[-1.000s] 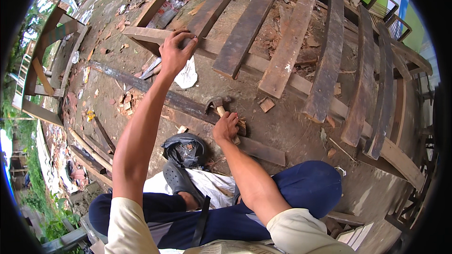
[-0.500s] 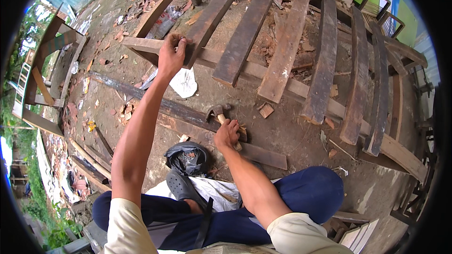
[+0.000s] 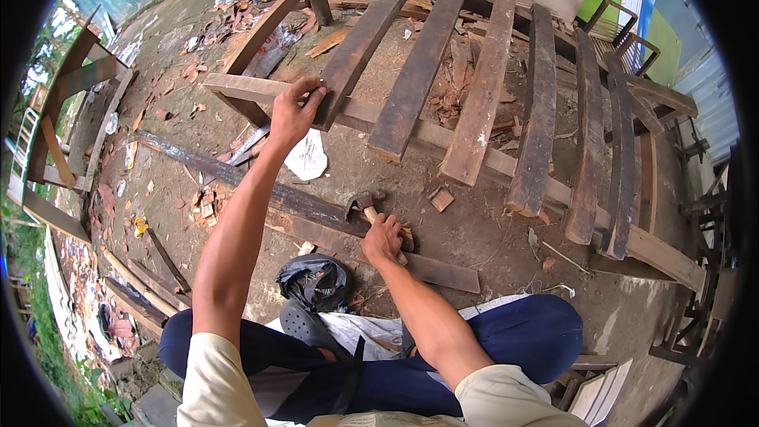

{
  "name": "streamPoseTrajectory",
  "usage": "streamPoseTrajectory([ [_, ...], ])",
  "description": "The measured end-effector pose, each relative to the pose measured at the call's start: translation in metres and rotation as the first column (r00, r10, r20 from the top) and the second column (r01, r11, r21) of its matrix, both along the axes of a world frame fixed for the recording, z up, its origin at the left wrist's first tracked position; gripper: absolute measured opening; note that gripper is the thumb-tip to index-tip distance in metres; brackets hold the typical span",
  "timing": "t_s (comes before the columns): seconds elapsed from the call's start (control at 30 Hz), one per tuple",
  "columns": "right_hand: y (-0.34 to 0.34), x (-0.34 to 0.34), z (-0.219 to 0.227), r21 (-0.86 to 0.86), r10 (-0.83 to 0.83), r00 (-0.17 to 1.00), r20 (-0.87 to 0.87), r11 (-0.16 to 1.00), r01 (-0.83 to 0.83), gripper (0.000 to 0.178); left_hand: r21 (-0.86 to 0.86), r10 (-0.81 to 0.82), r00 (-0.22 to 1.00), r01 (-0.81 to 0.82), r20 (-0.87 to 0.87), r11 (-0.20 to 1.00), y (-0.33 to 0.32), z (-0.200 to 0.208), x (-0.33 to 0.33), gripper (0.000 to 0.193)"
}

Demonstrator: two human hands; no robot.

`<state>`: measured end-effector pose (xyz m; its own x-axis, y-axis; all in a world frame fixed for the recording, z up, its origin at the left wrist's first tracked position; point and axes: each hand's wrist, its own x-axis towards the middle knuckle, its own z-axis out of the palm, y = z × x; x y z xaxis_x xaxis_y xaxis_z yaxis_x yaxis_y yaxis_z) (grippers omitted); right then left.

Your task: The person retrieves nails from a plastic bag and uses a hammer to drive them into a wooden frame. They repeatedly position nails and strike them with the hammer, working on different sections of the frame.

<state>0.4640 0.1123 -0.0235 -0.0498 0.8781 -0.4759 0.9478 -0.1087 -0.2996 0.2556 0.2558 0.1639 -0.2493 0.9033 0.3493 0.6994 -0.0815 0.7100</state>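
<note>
A slatted wooden frame (image 3: 498, 160) with several dark slats stands before me. My left hand (image 3: 296, 111) is at the near end of its leftmost slat (image 3: 371, 35), thumb and fingertips pinched together over the wood. A tiny light spot shows at the fingertips; what they hold, if anything, is too small to make out. Lower and to the right, my right hand (image 3: 383, 238) is closed around the wooden handle of a claw hammer (image 3: 362, 204). The hammer's dark head rests low, over the boards (image 3: 316, 229) lying on the ground.
A black plastic bag (image 3: 314, 281) sits by my shoe (image 3: 304, 324). A white scrap (image 3: 307, 156) and a small wood block (image 3: 442, 199) lie on the dirt. Another wooden frame (image 3: 59, 138) stands at far left. Wood chips litter the ground beyond the slats.
The view has shifted slightly. My left hand stays at the slat's end, its fingers a little more bunched. My right hand keeps its grip on the hammer near the ground.
</note>
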Motion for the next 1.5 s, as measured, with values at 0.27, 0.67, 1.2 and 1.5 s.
streamPoseTrajectory([
  [0.27, 0.001, 0.000, 0.007, -0.006, 0.087, 0.995, 0.055, 0.996, -0.087, 0.034, 0.038, -0.022, 0.987, 0.016, 0.160, 0.999, -0.001, -0.005, -0.004, 0.025],
  [0.67, 0.073, 0.030, 0.204, -0.486, 0.566, 0.812, -0.139, 0.676, -0.554, 0.042, 0.089, -0.169, 0.971, 0.155, 0.171, 0.984, 0.010, -0.013, -0.017, 0.025],
  [1.2, 0.135, -0.010, 0.344, 0.269, 0.172, 0.736, -0.655, 0.963, 0.014, 0.049, 0.217, -0.085, 0.990, 0.060, 0.109, 0.974, 0.008, -0.014, -0.006, 0.018],
  [1.5, 0.145, -0.033, 0.315, 0.211, 0.220, 0.830, -0.513, 0.969, -0.127, 0.043, 0.133, -0.026, 0.995, 0.013, 0.095, 0.991, 0.001, -0.013, -0.009, 0.023],
])
